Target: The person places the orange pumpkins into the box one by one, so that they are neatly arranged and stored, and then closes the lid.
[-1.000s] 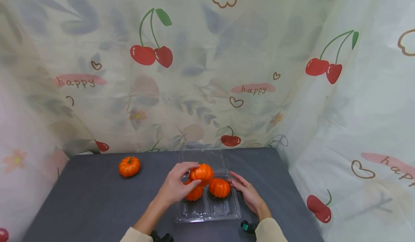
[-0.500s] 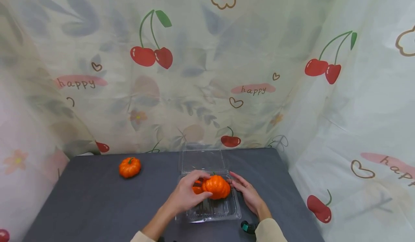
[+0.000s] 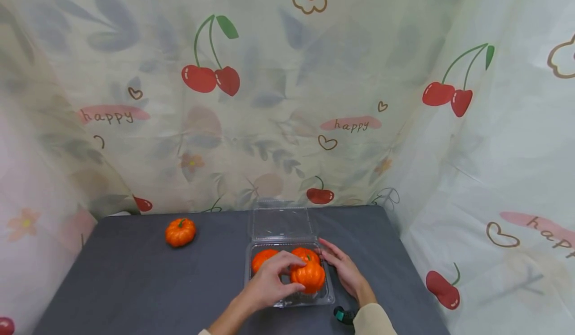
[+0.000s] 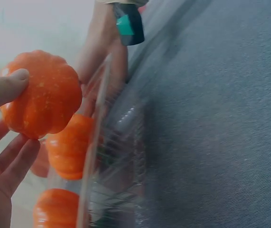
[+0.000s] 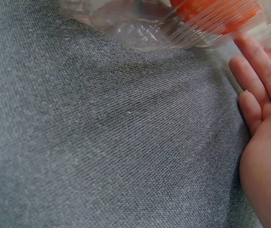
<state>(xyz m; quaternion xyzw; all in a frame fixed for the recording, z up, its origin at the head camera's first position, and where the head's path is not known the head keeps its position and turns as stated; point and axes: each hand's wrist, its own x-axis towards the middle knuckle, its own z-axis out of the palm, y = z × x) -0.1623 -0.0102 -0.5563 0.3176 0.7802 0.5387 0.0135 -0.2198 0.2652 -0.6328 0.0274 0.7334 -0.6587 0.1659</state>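
My left hand [image 3: 271, 282] holds a small orange pumpkin [image 3: 309, 278] between thumb and fingers, over the front right part of a clear plastic clamshell box [image 3: 330, 295]. In the left wrist view the held pumpkin [image 4: 45, 95] is above the box wall [image 4: 95, 156]. Two more pumpkins lie inside: one at the left [image 3: 262, 260], partly behind my left hand, and one at the back right [image 3: 305, 253], partly covered by the held one. My right hand [image 3: 346, 270] rests beside the box's right side, fingers extended along its wall, as the right wrist view also shows.
Another orange pumpkin [image 3: 180, 232] sits on the dark grey tablecloth [image 3: 135, 275] at the back left. The box's transparent lid [image 3: 282, 223] lies folded open toward the back. A cherry-patterned curtain [image 3: 269, 100] surrounds the table at the back and sides.
My left hand has carried the pumpkin from above the box's left pumpkin rightward and toward me, to the front right. The right hand has stayed at the box's side.
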